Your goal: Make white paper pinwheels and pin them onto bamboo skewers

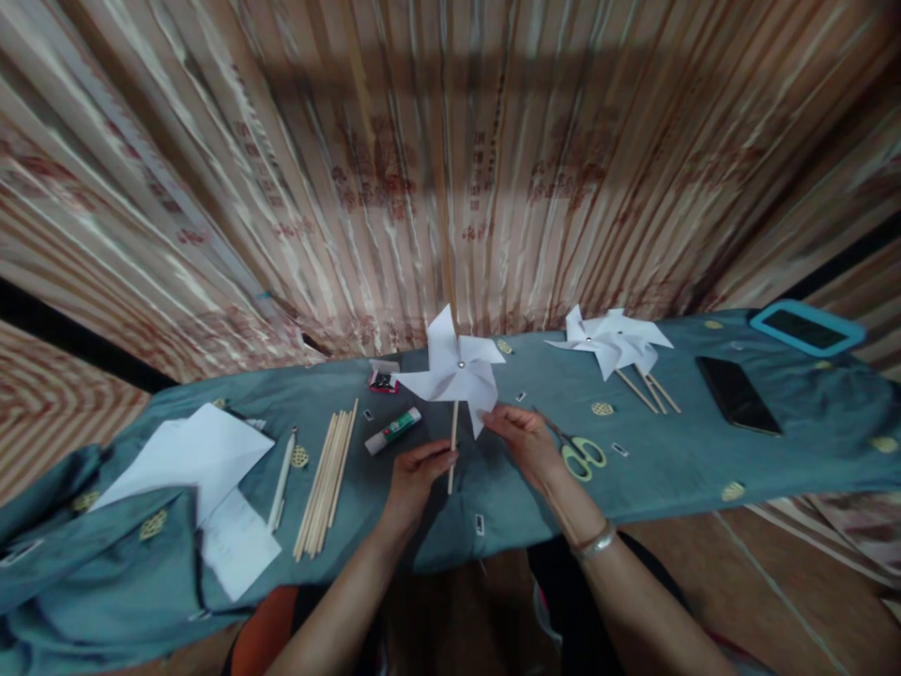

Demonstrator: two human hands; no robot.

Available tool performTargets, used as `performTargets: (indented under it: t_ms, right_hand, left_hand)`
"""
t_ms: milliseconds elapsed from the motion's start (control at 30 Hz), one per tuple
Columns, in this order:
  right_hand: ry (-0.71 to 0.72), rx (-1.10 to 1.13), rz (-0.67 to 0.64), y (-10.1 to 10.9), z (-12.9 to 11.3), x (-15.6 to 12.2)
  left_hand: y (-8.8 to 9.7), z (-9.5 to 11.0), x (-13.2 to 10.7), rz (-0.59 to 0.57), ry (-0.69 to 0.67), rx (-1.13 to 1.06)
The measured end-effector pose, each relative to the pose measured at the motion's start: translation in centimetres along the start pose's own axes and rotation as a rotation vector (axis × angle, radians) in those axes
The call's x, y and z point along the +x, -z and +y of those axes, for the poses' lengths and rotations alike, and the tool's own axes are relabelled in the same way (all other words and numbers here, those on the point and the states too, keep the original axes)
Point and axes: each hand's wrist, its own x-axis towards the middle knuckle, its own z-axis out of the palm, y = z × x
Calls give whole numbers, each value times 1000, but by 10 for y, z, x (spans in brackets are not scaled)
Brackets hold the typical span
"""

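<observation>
On the far left of the green-blue tablecloth, loose white paper pieces, and near them a slim white pen. Next, a row of bare wooden sticks; further right, a small red box, with dark contents too small to name, and a glue stick. At the middle, left hand closed around the low part of a pinwheel stick, with the white paper pinwheel held upright above the cloth. Probably very light, stiff in the stick but soft and easy to crease in the blades; best to grip low on the stick, and to touch the paper only gently. Just beside, right hand narrow, fingertips pinched at the edge of the lower blade. Further right, green-handled scissors, other pinwheels lying overlapped, a black smartphone and a blue-framed tablet.
</observation>
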Motion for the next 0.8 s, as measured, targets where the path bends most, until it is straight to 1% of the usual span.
performTargets:
  t_ms: [200, 333, 433, 500, 567, 633, 733, 800]
  right_hand:
    - [-29, -16, -19, -10, 2, -3]
    - [-16, -29, -51, -17, 4, -3]
    - [-1, -82, -86, -21, 6, -4]
    - [15, -140, -99, -21, 5, -4]
    - [44, -216, -87, -15, 3, -3]
    - [95, -288, -24, -4, -3, 0]
    - [188, -311, 174, 19, -13, 8]
    - [245, -268, 323, 33, -19, 15]
  left_hand:
    - [-1, 0, -1, 3, 1, 11]
    - [-2, 1, -2, -12, -8, 19]
    - [-2, 0, -3, -34, -8, 19]
    - [-1, 0, -3, -37, -4, 17]
    - [-1, -1, -2, -27, 3, 8]
    - [0, -1, -2, -14, 8, -8]
    - [0, 0, -2, -14, 21, -29]
    - [0, 1, -4, -29, 42, -36]
